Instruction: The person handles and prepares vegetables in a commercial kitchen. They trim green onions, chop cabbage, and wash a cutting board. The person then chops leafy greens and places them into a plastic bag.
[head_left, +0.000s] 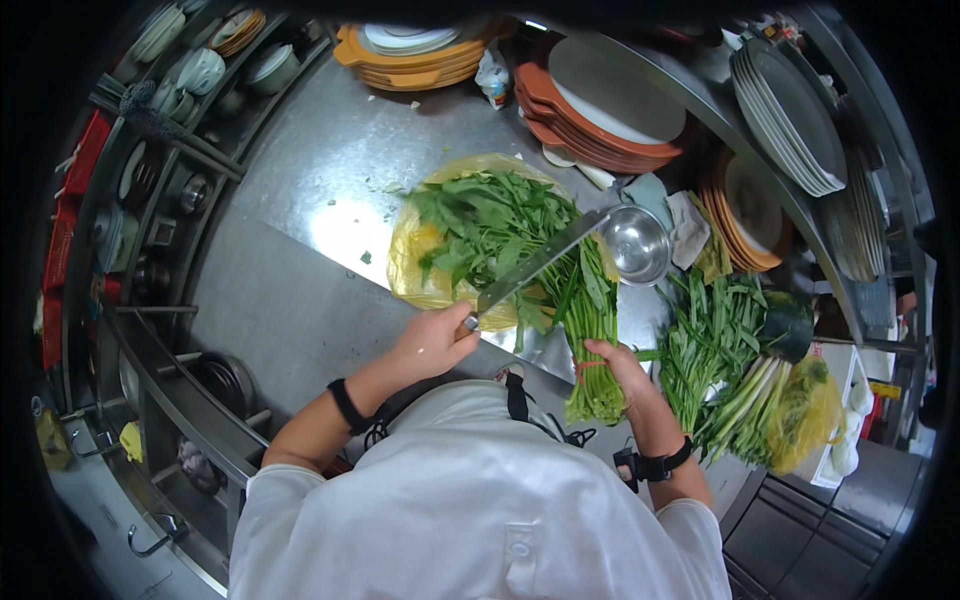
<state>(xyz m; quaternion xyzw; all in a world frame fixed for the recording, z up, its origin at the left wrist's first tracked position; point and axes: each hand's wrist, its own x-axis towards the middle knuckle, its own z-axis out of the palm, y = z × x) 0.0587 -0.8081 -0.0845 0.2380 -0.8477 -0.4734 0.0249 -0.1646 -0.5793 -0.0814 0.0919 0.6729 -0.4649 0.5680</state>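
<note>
My left hand (433, 341) grips the wooden handle of a kitchen knife (536, 262), its long blade slanting up to the right across the greens. In my right hand (624, 373) is a bundle of leafy green vegetables (592, 322), held round the stems near a red band (589, 364). The stem ends point towards me. Beyond the blade, loose green leaves (502, 202) lie on a yellow plastic bag (409, 259). A steel bowl (637, 244) stands just right of the blade's tip, which overlaps the bowl's rim in view.
On the steel counter (300, 157) stand stacks of orange-rimmed plates (420, 67) and red-brown platters (607, 112). More greens (712, 330), spring onions (742, 405) and a dark green gourd or melon (787, 326) lie to the right. A metal rack (217, 161) of dishes borders the left.
</note>
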